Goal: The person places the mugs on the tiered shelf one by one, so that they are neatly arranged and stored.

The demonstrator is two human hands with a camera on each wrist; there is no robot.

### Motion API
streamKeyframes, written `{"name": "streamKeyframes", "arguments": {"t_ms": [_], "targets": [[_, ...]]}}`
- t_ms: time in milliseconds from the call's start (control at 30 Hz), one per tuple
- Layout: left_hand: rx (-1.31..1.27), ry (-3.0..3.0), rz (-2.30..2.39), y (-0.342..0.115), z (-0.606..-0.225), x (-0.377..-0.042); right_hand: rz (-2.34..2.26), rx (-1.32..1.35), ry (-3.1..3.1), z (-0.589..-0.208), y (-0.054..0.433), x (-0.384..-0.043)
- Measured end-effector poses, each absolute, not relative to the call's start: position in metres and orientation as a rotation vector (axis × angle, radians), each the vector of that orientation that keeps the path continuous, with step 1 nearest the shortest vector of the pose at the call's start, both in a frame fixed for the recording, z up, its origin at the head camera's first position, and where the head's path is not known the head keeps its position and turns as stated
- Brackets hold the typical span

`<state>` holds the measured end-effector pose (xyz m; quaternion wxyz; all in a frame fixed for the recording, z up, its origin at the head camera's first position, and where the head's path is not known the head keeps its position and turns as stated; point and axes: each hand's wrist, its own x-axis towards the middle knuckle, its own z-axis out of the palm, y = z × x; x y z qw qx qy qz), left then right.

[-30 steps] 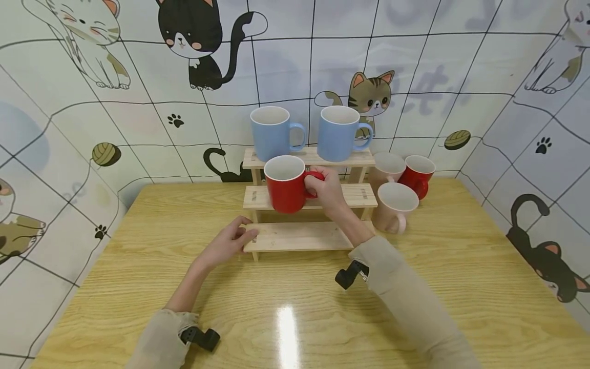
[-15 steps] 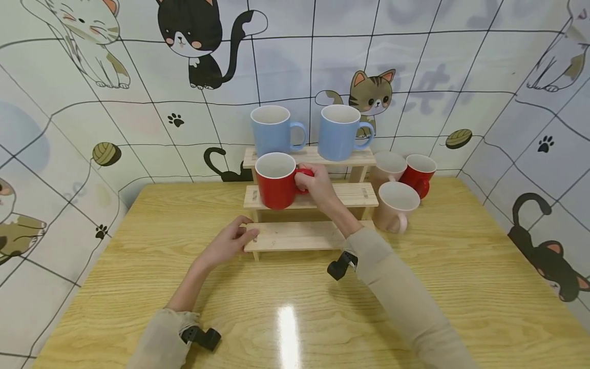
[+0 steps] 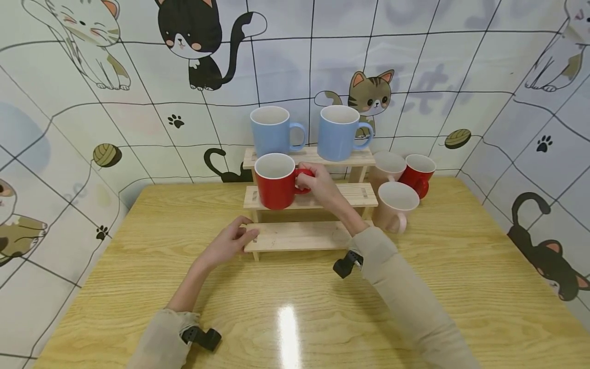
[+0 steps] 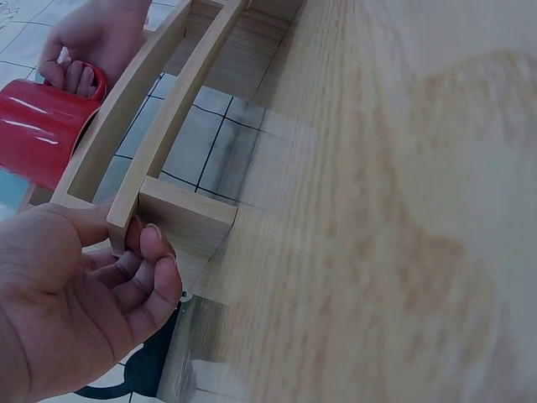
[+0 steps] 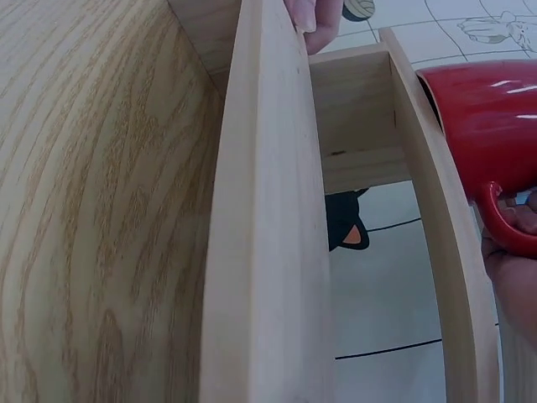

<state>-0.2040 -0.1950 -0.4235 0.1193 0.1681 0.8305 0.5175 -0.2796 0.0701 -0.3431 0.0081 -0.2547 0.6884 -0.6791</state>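
My right hand (image 3: 319, 185) grips the handle of a red mug (image 3: 275, 187), which stands upright at the left part of the middle step of a three-step wooden rack (image 3: 295, 237). In the right wrist view the mug's base (image 5: 430, 99) is right at the step board. With thumb above and fingers curled beneath, my left hand (image 4: 84, 294) pinches the left end of the rack's lowest board (image 4: 126, 206). Two light blue mugs, one at left (image 3: 271, 132) and one at right (image 3: 340, 133), stand on the top step, handles to the right.
Right of the rack, a group of mugs stands on the wooden table (image 3: 184, 205): a front pale pink mug (image 3: 395, 207), a second pale pink mug (image 3: 387, 166) behind it, and another red mug (image 3: 417, 177). A cat-patterned wall covering (image 3: 286, 61) rises behind.
My right hand has carried the red mug a little left and up over the middle step, then stayed nearly still. The left hand has kept its place on the rack.
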Motion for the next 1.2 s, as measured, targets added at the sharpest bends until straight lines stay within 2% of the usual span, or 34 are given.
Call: {"name": "streamKeyframes", "arguments": {"t_ms": [567, 1200], "targets": [[0.482, 2.438, 1.501, -0.193, -0.423, -0.204, -1.889, -0.866, 2.41, -0.342, 0.102, -0.271], [0.473, 2.457, 1.491, -0.194, -0.425, -0.204, -1.901, -0.833, 2.481, -0.345, 0.163, -0.248]]}}
